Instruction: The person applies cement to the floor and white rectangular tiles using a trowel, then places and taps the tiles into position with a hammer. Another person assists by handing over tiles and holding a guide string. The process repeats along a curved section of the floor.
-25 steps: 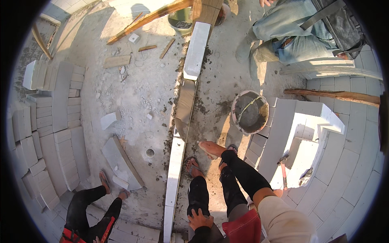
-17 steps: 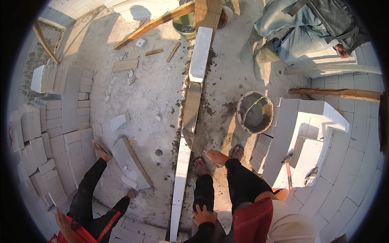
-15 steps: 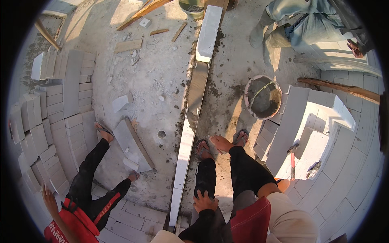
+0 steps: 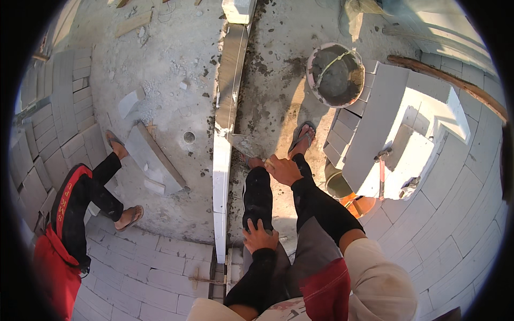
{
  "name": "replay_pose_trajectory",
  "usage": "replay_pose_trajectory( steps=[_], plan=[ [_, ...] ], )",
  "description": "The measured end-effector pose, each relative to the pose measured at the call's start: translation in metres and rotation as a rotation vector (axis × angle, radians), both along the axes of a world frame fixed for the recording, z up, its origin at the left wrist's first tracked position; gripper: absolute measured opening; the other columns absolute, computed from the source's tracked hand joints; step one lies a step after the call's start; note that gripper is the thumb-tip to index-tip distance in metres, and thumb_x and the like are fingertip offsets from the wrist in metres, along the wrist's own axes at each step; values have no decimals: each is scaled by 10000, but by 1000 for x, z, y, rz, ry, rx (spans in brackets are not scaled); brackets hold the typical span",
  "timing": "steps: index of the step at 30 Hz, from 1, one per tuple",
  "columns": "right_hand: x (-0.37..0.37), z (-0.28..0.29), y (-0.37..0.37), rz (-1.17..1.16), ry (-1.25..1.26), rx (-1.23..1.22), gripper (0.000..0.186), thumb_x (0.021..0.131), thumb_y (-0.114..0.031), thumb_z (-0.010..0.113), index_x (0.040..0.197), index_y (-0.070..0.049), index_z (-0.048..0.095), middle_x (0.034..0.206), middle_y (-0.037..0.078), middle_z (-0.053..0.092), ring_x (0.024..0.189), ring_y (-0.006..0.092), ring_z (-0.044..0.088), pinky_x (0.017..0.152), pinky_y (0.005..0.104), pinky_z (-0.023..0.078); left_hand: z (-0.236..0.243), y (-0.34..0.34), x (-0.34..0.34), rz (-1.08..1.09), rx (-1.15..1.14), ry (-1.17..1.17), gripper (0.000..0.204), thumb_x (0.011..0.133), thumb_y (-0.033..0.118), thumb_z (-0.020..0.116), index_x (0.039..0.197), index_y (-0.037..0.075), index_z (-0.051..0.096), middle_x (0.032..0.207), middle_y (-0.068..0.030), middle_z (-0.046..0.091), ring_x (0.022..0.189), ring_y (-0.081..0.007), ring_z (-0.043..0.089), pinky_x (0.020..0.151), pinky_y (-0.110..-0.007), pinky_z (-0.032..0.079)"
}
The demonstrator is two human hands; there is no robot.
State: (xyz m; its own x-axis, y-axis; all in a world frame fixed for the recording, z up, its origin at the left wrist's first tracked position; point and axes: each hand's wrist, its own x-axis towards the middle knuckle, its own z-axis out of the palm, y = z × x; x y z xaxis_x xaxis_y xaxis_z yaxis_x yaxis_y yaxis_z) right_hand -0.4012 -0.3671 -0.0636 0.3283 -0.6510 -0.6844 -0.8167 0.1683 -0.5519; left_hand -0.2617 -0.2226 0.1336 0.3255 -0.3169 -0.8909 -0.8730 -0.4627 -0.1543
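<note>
My right hand (image 4: pixel 284 170) is closed round the handle of a trowel. The trowel's mortar-smeared blade (image 4: pixel 247 144) points left, close beside a low row of white blocks (image 4: pixel 220 192); whether it touches them I cannot tell. Farther up that row, grey mortar (image 4: pixel 229 75) lies in a long strip, with a white block (image 4: pixel 239 10) beyond it at the top edge. My left hand (image 4: pixel 260 238) lies on my left knee with its fingers spread, holding nothing.
A bucket of mortar (image 4: pixel 311 80) stands on the floor right of the row. Stacked white blocks (image 4: pixel 369 139) carry a red-handled hammer (image 4: pixel 382 179). An orange container (image 4: pixel 364 207) sits near my right leg. Left of the row are a co-worker (image 4: pixel 64 235) and a loose slab (image 4: pixel 152 160).
My view has tilted closer, so the row and bucket sit higher. My right hand has moved left with the trowel, nearer the row. The co-worker on the left has shifted their legs.
</note>
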Motion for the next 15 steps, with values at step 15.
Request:
replay_pose_trajectory(
  steps=[15],
  plan=[
    [-268,-20,-182,-137,602,-405,395,1013,-449,615,1098,-65,648,796,242,733,742,473,727,668,573,586,-5,-6,-30,-83,0,-63,729,754,412,794,1430,207,613,1593,-126,453,1418,-479,421,1081,-605,464]
  ],
)
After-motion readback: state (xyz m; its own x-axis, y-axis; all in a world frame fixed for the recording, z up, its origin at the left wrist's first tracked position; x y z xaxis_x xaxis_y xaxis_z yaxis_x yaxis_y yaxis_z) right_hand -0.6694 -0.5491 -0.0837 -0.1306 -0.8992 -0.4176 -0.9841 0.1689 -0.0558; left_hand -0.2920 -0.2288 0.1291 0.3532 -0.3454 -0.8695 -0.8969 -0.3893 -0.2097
